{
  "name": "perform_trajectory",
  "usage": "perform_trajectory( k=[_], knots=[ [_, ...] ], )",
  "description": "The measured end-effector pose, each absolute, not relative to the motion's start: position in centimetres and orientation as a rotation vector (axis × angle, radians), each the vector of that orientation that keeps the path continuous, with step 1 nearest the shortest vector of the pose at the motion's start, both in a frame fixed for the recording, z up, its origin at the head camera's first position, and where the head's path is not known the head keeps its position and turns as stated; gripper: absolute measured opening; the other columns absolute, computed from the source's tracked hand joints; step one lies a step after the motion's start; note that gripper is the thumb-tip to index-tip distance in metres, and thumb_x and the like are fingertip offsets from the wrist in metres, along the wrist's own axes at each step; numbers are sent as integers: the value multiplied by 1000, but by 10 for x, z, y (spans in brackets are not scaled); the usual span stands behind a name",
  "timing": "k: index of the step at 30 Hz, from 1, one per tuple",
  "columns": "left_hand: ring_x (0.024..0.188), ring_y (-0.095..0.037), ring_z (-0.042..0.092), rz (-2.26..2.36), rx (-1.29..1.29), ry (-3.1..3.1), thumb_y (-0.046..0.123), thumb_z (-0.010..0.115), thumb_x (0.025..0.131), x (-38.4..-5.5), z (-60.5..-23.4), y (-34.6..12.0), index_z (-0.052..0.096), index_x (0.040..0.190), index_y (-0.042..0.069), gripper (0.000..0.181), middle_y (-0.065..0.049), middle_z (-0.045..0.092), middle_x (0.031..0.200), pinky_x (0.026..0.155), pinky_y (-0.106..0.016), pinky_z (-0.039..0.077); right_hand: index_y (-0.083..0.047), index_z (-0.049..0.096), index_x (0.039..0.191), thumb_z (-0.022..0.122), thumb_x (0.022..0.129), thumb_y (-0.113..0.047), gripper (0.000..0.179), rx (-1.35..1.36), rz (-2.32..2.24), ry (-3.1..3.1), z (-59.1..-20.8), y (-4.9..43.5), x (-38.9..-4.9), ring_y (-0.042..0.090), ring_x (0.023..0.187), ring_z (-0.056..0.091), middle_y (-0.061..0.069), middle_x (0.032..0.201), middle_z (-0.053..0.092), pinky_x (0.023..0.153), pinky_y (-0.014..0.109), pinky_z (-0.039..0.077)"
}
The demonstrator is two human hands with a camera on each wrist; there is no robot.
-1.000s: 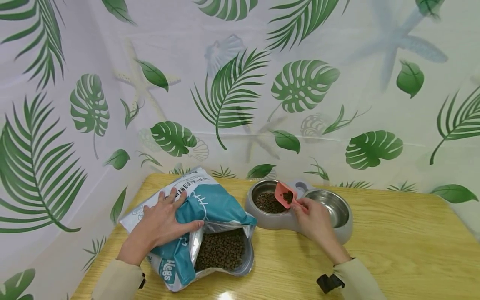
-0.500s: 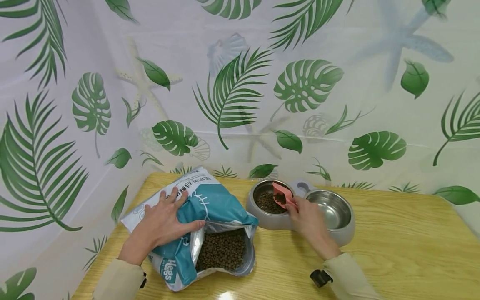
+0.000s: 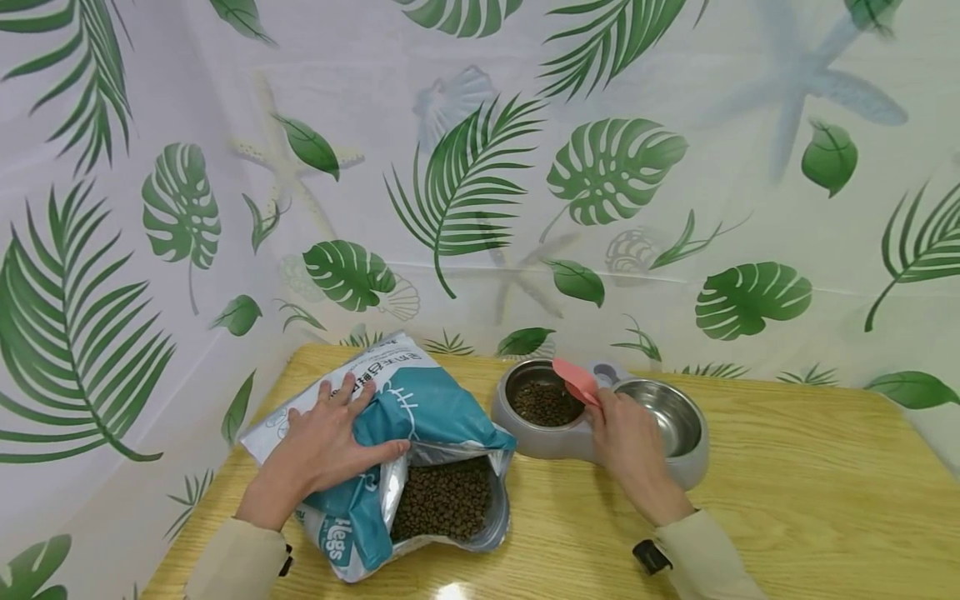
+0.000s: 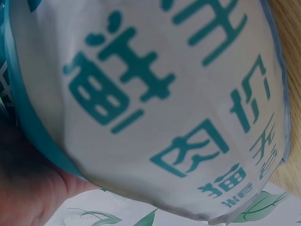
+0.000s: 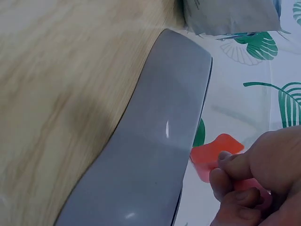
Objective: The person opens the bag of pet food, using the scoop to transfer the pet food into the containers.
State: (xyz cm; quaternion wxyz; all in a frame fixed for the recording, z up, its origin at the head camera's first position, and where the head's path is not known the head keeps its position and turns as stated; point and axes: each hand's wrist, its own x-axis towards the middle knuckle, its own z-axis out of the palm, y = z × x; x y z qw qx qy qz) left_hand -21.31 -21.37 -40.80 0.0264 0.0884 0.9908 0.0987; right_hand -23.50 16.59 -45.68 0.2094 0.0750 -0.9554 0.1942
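My left hand lies spread on the teal and white pet food bag, which rests on its side. The bag's mouth faces front right and shows brown kibble inside. In the left wrist view the bag's printed white face fills most of the picture. My right hand pinches the handle of a red scoop. The scoop is tilted over the right side of the left steel bowl, its back turned up. Kibble covers that bowl's bottom.
Both steel bowls sit in one grey double feeder; the right bowl has a bare shiny inside. Everything stands on a wood-grain table. Behind it hangs a leaf-patterned cloth.
The scoop held kibble a second ago; my right hand has turned it over, and its back now faces up above the left bowl. My left hand and the bag have stayed in place.
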Motion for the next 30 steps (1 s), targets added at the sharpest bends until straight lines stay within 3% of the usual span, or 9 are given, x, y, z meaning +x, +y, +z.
perform_trajectory(
  k=[5,10,13,16,18,24,27,30],
  knots=[
    [148,-61,25,305,268,3058,87,50,83,-213,-407,-214,35,161,11,110,-27,30,165,97,-87,32,-1,62,87,70,96,-11,16,226,457,-2628,-455,169,-230,27,52,52,12,68,55,44,40,39],
    [148,-61,25,305,273,3064,87,50,83,-214,-407,-214,34,161,11,110,-27,29,165,98,-86,32,0,65,91,69,97,-11,13,211,640,-2645,-449,172,-228,22,54,48,9,67,56,49,35,35],
    [148,-61,25,307,274,3067,87,50,83,-214,-407,-214,34,161,11,110,-27,29,165,98,-86,32,2,67,99,61,102,-16,19,130,1030,-2727,-442,176,-226,16,57,45,7,69,57,54,31,34],
    [148,-60,25,305,273,3066,87,50,83,-215,-406,-214,34,161,10,110,-27,29,165,98,-86,32,6,61,111,48,109,-22,31,53,1623,-2757,-434,182,-221,10,54,40,3,71,55,51,26,33],
    [149,-60,24,305,271,3066,87,50,83,-215,-405,-214,34,161,10,110,-27,29,165,98,-86,31,4,56,110,40,112,-25,33,62,1994,-2724,-429,186,-217,7,51,36,1,70,52,48,23,31],
    [149,-60,23,320,268,3055,87,50,83,-215,-405,-214,33,161,11,111,-27,28,166,99,-87,30,-7,51,99,37,113,-30,30,591,2625,-2606,-425,195,-200,4,50,33,-5,68,46,46,25,24],
    [149,-60,23,327,266,3045,88,49,83,-215,-407,-214,33,162,11,111,-27,28,166,99,-87,30,-4,53,102,38,113,-28,30,897,2713,-2629,-427,191,-190,4,50,34,-6,67,46,45,26,23],
    [149,-60,23,321,266,3048,88,49,82,-214,-408,-214,34,161,11,111,-27,28,166,99,-87,30,0,53,103,40,112,-28,32,980,2711,-2730,-430,178,-179,5,48,34,-7,66,44,43,23,26]
  ],
)
